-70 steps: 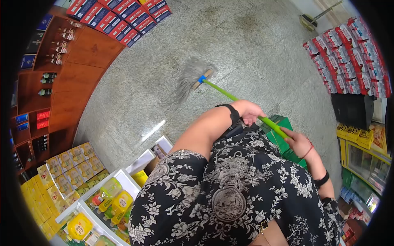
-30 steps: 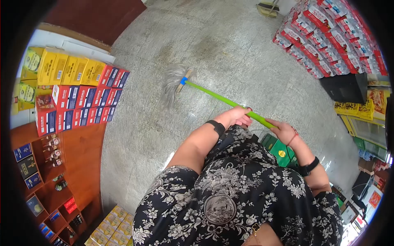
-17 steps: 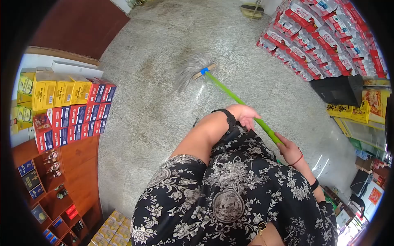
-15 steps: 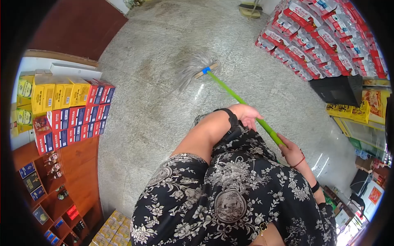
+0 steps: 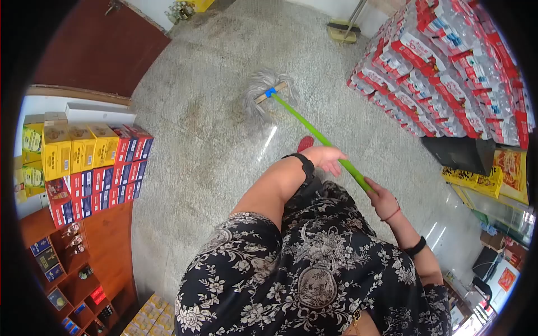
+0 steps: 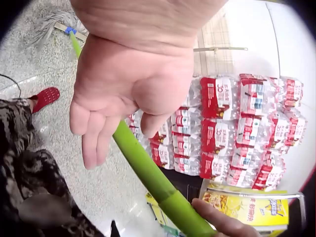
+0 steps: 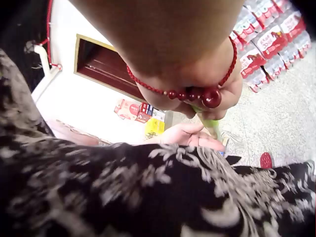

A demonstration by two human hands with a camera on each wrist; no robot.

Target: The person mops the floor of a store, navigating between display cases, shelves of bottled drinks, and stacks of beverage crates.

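Note:
A mop (image 5: 305, 123) with a long green handle, a blue joint and grey strands lies with its head spread on the speckled floor. My left hand (image 5: 325, 159) holds the handle partway down, where it runs between thumb and fingers. In the left wrist view that hand's palm (image 6: 133, 84) shows, with several fingers extended downward and the index finger hidden. Farther up, my right hand (image 5: 384, 200) grips the handle, its fingers curled round it. The right wrist view shows this gripping hand (image 7: 197, 94) from behind, a red beaded bracelet at its wrist.
Stacked bottle packs (image 5: 431, 73) stand at right, above a black box (image 5: 459, 152). Yellow and red cartons (image 5: 95, 162) top a wooden shelf unit (image 5: 106, 241) at left. A dark red door (image 5: 92, 50) and a dustpan (image 5: 343, 31) are farther off. A red shoe (image 5: 305, 143) shows near the handle.
The mop head first swung left, then right, and has now shifted slightly back left and away. Both hands stay on the handle. The view has turned toward the door; a red shoe now shows.

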